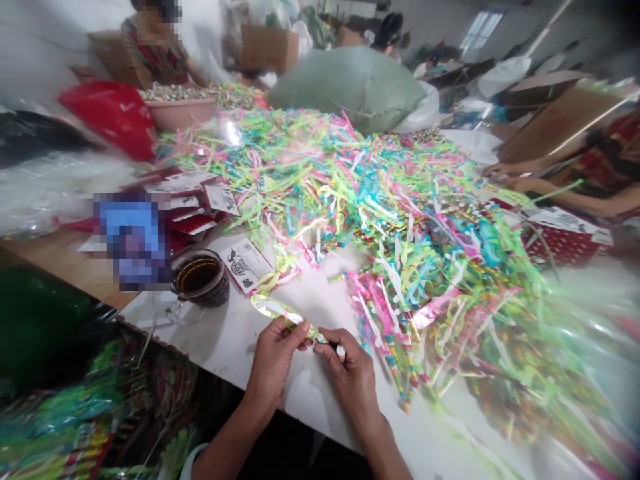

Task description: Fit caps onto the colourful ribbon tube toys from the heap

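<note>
My left hand [276,357] pinches a thin yellow-green plastic toy [270,307] near its middle, between thumb and fingers. Its flat, leaf-shaped end has a white patch and points up and left over the white table [320,293]. Close beside, the fingers of my right hand [350,367] are closed on the toy's narrow stick end. A small white tip [341,351] shows between those fingers; whether it belongs to the toy I cannot tell. Right of my hands lies a bunch of similar pink toys [383,313] with striped sticks.
A big heap of coloured toys [310,173] covers the table's far part. To the left are a glass mug of dark drink [201,277], a printed card [246,265] and a blurred-out screen [135,240]. A green sack [350,83] stands behind. Another person's arms [560,187] reach in from the right.
</note>
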### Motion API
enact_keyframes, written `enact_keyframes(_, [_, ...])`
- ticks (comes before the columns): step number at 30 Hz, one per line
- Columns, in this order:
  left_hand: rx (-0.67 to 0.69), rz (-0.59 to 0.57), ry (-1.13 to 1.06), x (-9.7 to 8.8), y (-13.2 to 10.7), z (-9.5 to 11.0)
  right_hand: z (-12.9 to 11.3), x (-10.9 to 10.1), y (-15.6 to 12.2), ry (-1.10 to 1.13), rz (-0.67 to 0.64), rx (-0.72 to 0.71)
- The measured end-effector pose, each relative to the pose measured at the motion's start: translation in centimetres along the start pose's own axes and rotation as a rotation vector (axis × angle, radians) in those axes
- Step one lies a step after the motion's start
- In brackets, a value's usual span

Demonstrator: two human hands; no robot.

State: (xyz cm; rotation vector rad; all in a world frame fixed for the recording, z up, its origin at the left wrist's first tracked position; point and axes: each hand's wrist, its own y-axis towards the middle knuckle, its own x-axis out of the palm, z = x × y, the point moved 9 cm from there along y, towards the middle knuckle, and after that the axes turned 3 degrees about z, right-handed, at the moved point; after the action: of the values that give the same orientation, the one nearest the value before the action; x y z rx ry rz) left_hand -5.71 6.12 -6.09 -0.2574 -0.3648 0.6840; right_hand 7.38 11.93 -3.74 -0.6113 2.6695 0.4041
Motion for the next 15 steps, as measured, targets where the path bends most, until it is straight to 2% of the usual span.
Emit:
enact_keyframes(4, [0.01, 0.016, -0.006, -0.1, 0.2, -0.5, -0.6, 0.7, 0.0, -0.006, -0.011, -0.138])
enact_keyframes(7, [0.043, 0.008, 0.024, 0.1, 0.3, -0.5, -0.7, 1.0, 0.1, -0.008, 0.021, -0.148])
enact_keyframes(10, [0.043, -0.056, 0.057, 0.7, 0.2, -0.5, -1.0, 0.8, 0.3, -0.067, -0.031, -0.142])
enact_keyframes(12, [0.058, -0.115, 0.147, 1.1, 0.5, 0.0, -1.1, -1.2, 0.6, -0.152, -0.013, -0.138])
enact_keyframes(13, [0.109, -0.116, 0.228, 1.1, 0.9, 0.8, -1.2, -3.3, 0.9, -0.218, 0.066, -0.135])
enact_keyframes(15, [0.329, -0.033, 0.47, 0.4, 2.2, 3.3, -1.5, -8.8, 1.1, -0.414, 0.358, -0.138])
